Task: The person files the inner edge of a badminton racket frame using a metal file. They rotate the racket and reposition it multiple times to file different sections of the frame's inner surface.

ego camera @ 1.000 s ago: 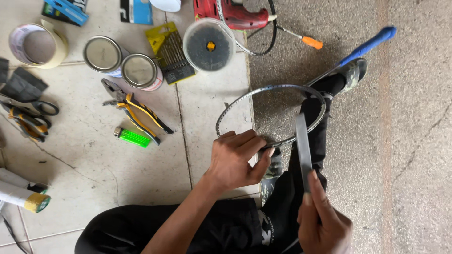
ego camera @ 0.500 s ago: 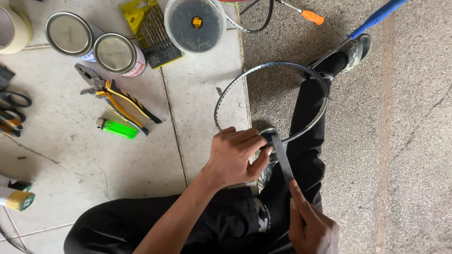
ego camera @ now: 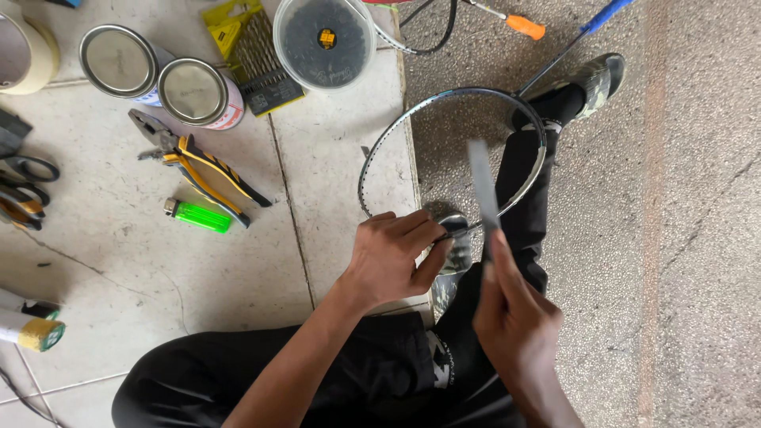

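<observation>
An unstrung badminton racket frame lies across my legs, its blue handle reaching to the top right. My left hand pinches the near edge of the frame's rim. My right hand grips a flat grey metal file, which stands tilted above the rim, its tip over the hoop's inside. The file is blurred with motion.
On the tiled floor to the left lie yellow-handled pliers, a green lighter, two tin cans, a pack of drill bits, a round tub, scissors and tape rolls. An orange-handled screwdriver rests on rough concrete.
My right hand has swung the file upward and to the right, from lying low near the rim to standing over the hoop. My left hand stays on the rim.
</observation>
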